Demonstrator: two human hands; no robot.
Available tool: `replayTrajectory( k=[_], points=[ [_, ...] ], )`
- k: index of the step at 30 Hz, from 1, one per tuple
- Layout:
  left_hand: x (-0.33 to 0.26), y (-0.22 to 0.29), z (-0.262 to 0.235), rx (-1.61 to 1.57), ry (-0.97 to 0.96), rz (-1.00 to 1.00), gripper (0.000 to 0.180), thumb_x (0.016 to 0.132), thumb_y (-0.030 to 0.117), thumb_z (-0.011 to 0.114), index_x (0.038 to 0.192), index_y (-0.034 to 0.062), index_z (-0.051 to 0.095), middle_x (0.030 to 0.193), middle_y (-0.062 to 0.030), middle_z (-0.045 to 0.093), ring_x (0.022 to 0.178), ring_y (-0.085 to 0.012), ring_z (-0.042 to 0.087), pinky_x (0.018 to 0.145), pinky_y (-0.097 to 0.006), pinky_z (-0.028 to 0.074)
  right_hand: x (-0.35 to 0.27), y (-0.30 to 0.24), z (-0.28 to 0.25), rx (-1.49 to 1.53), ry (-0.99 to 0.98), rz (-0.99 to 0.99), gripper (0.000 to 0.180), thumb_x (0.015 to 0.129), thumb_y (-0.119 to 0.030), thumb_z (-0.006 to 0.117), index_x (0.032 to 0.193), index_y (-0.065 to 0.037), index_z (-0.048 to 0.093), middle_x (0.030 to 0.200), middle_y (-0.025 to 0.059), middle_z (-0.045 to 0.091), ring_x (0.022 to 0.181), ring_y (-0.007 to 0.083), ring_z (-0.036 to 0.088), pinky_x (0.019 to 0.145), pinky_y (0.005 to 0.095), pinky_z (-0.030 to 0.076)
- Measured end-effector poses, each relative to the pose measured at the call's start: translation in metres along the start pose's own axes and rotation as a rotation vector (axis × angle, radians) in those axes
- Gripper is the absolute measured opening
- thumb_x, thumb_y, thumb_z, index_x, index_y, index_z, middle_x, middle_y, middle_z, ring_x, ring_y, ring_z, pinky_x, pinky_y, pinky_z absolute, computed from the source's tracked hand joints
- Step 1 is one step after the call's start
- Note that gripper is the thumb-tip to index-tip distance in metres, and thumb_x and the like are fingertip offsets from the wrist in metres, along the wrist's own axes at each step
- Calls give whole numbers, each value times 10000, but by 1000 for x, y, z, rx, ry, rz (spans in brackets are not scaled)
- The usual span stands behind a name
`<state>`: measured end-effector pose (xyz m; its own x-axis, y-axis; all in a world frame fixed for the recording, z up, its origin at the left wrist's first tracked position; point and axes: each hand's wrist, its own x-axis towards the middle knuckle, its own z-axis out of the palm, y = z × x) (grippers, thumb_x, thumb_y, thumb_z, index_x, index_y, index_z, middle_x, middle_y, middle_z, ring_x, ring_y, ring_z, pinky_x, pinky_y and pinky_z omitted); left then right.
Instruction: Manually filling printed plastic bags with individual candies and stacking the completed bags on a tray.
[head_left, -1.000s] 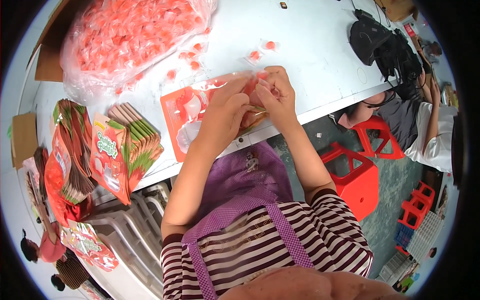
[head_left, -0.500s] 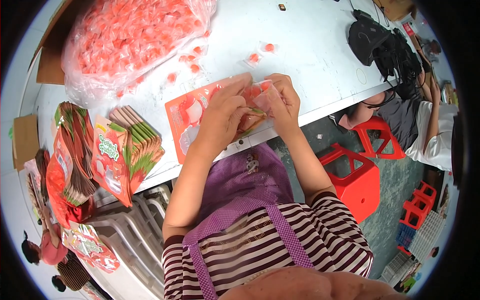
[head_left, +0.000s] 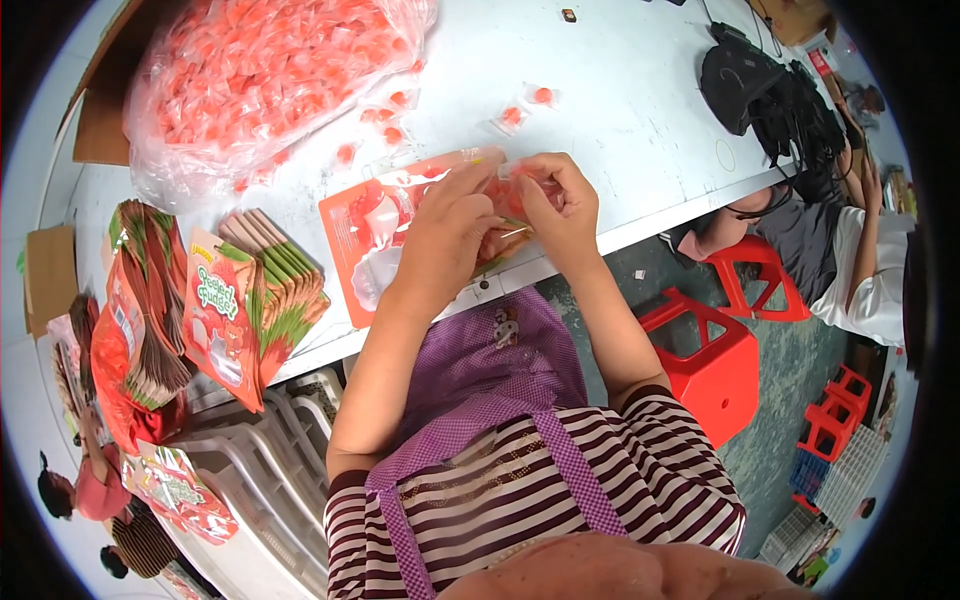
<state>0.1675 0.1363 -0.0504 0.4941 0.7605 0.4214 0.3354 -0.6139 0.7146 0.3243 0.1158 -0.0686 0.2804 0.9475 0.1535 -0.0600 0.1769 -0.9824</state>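
A red and pink candy pouch (head_left: 372, 222) lies flat at the table's near edge, its open end toward the right. My left hand (head_left: 447, 235) is closed on the pouch near its mouth, the thumb holding the edge. At that mouth my right hand (head_left: 565, 205) has its fingers curled around wrapped red candies (head_left: 520, 192), partly covered by the fingers and the clear film. Two loose wrapped candies (head_left: 512, 116) lie just beyond my hands. Several more candies (head_left: 392, 134) are scattered beyond the pouch.
A big clear bag of wrapped candies (head_left: 270, 95) fills the far left, beside a cardboard box (head_left: 102, 125). Stacked flat pouches (head_left: 285, 275) stand at the left edge. Black bags (head_left: 745, 80) lie at the far right. Red stools (head_left: 705, 370) and another person sit to the right.
My right hand has closed in on the pouch mouth, its thumb now pointing up over the candies. The pouch has shifted slightly left.
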Motion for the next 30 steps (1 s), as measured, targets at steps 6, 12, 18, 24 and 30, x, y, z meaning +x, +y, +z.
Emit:
replayTrajectory(
  k=[6,12,18,24,30],
  points=[
    [2,5,-7,-39,-50,41,108,781,20,586,872,23,529,1244,-187,532,1152,-368,488,937,-388,421,6,-2,-5,-362,-166,-422,98,823,-90,600,764,-11,600,752,75,564,671,242,517,641,320,432],
    [-7,6,-6,-72,-122,102,98,757,30,603,830,14,540,1255,-197,522,1114,-369,502,934,-385,419,17,-31,6,-19,-27,101,157,880,-139,529,792,-12,558,670,79,525,633,221,502,583,319,401],
    [-10,8,-7,-110,34,-77,72,772,2,607,822,30,562,1248,-194,528,1105,-348,522,925,-377,429,9,-10,15,-385,-137,-300,103,884,-145,507,876,-47,538,846,76,534,820,208,475,726,322,397],
    [-20,5,-9,-403,124,-240,55,858,7,570,894,30,536,1315,-168,494,1154,-220,513,912,-304,433,-2,-9,20,-243,-255,-639,241,899,-287,537,912,-47,553,906,88,522,932,239,453,831,347,392],
    [-24,8,-16,-508,171,-235,59,887,68,561,902,32,516,1323,-203,472,1104,-217,533,859,-296,458,-19,-2,27,-359,9,-780,523,925,-531,388,978,-38,553,1024,99,579,988,249,519,814,349,422]
  ],
)
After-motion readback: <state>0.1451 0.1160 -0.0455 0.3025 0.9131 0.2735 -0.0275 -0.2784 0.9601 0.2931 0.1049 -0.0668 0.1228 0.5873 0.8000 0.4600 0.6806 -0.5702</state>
